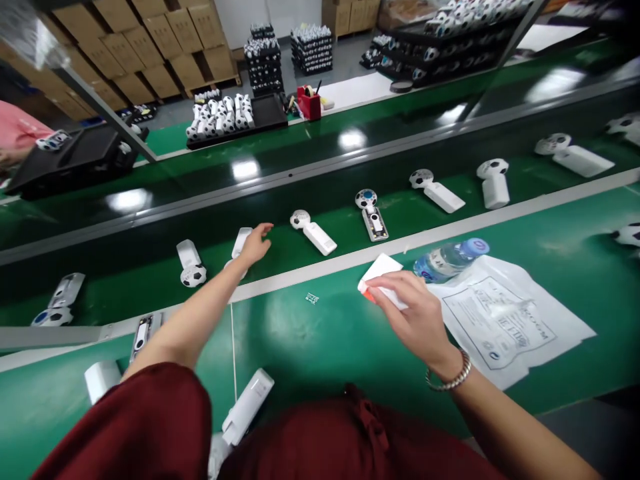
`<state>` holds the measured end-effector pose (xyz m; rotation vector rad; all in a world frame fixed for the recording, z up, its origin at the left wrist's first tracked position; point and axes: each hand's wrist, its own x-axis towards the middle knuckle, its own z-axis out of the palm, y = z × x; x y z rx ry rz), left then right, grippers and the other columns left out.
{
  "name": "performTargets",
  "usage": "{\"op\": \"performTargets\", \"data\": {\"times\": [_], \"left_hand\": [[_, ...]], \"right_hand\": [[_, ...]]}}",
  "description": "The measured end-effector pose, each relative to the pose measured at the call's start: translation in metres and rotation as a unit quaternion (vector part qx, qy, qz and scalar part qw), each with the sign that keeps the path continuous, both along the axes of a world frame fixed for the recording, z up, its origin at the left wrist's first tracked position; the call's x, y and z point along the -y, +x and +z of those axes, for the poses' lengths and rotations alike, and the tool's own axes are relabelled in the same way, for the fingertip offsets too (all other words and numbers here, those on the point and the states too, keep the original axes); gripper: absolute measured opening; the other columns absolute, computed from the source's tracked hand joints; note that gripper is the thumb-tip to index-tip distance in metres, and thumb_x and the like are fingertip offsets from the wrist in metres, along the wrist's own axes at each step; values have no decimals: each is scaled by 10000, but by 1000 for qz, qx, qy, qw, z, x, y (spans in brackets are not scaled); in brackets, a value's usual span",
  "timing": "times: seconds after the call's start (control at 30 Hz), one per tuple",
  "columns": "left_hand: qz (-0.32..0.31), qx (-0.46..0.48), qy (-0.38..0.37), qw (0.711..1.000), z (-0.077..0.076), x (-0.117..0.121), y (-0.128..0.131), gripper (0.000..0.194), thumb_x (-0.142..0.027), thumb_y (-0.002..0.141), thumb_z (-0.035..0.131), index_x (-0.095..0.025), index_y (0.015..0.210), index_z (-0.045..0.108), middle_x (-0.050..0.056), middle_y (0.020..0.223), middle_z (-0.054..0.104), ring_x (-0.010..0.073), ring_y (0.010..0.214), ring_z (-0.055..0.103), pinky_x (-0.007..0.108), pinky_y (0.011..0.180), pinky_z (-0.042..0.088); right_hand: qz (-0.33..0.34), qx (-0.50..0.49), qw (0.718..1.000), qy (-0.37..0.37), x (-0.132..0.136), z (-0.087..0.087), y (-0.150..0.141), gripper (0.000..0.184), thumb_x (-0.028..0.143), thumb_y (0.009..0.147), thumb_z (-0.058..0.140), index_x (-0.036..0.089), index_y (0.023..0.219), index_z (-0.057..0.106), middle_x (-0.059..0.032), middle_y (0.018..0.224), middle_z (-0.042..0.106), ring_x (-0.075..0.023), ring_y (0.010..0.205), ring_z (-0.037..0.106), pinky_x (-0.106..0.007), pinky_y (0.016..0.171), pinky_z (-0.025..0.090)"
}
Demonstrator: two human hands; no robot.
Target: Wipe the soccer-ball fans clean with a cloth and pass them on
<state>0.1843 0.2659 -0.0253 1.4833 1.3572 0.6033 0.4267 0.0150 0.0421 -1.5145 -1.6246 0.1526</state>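
My left hand (255, 245) reaches over the green belt with its fingers stretched out and apart. Under and beside it lies a white device with a football-patterned head (243, 241), partly covered by the hand and forearm. Above the near worktop, my right hand (417, 310) pinches a white flat piece (381, 268) between thumb and fingers; a bit of orange shows at its lower edge. What kind of piece it is, I cannot tell. A small printed scrap (312, 298) rests on the green mat between the hands. Close to my body lies a white casing (249, 405).
More football-headed devices (314, 233) are spread along the belt, one with its inside exposed (373, 215). A water bottle (445, 260) and a printed plastic bag (505, 320) lie to the right. Beyond stand a black tray (270, 113), a red tape holder (309, 103) and cartons (150, 47).
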Motion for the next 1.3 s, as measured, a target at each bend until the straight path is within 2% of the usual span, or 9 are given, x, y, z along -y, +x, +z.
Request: {"op": "performTargets", "data": {"times": [0.13, 0.27, 0.43, 0.57, 0.6, 0.7, 0.87, 1.0, 1.3], "left_hand": [[-204, -186, 33, 961, 13, 11, -67, 508, 52, 526, 497, -216, 929, 651, 78, 1243, 525, 299, 1283, 290, 510, 1041, 229], [-383, -414, 173, 807, 8, 24, -86, 639, 73, 586, 449, -248, 1127, 562, 85, 1459, 240, 337, 1327, 177, 488, 900, 401], [-306, -345, 245, 853, 5, 33, -65, 511, -37, 644, 515, -217, 1120, 542, 103, 1278, 467, 287, 1180, 402, 418, 904, 417], [-29, 17, 206, 978, 28, 57, -35, 537, -218, 584, 658, -196, 1103, 520, 63, 1035, 584, 214, 937, 557, 321, 839, 450], [45, 160, 151, 974, 35, 68, -27, 460, -245, 574, 662, -197, 1020, 556, 38, 946, 602, 191, 869, 576, 295, 798, 463], [147, 445, -47, 882, 55, 112, -1, 238, -357, 644, 576, -194, 817, 585, 15, 791, 611, 172, 764, 592, 287, 709, 486], [98, 544, -310, 773, 66, 183, 30, 421, -556, 710, 449, -153, 738, 570, 62, 678, 587, 162, 593, 562, 296, 552, 488], [73, 558, -353, 747, 66, 209, 41, 408, -530, 739, 457, -152, 794, 600, 58, 714, 620, 166, 597, 578, 297, 542, 491], [107, 570, -298, 758, 78, 221, 47, 217, -332, 778, 495, -157, 772, 623, 11, 703, 642, 142, 660, 614, 256, 626, 508]], "right_hand": [[13, -25, 999, -15, -10, -3, -8, 88, 202, 829, 555, 221, 867, 633, -15, 820, 651, -166, 810, 577, -335, 741, 412], [39, -37, 999, -9, -18, 4, -21, 89, 202, 829, 555, 219, 871, 632, -19, 818, 648, -164, 801, 579, -336, 737, 419], [48, -23, 998, 14, -14, 17, -24, 77, 203, 823, 566, 219, 868, 627, -16, 805, 650, -163, 785, 580, -345, 741, 415], [32, -33, 999, 26, -6, 25, -24, 71, 202, 819, 571, 214, 856, 631, -18, 800, 650, -160, 769, 581, -346, 734, 424], [31, -40, 998, 28, -4, 27, -25, 75, 202, 820, 568, 214, 859, 631, -20, 807, 650, -162, 779, 583, -344, 734, 428], [41, -47, 997, 41, -1, 33, -32, 83, 203, 826, 562, 216, 870, 631, -21, 830, 654, -162, 809, 583, -342, 750, 429], [64, 0, 996, 66, 2, 41, -43, 78, 209, 829, 568, 213, 875, 631, -10, 826, 653, -140, 789, 577, -327, 756, 398], [63, 72, 993, 68, 4, 43, -51, 114, 251, 852, 536, 216, 873, 642, -9, 798, 640, -137, 775, 555, -321, 749, 357], [96, 173, 978, 68, -3, 38, -63, 174, 291, 887, 478, 233, 899, 641, 2, 839, 649, -137, 774, 511, -335, 745, 296]]}}
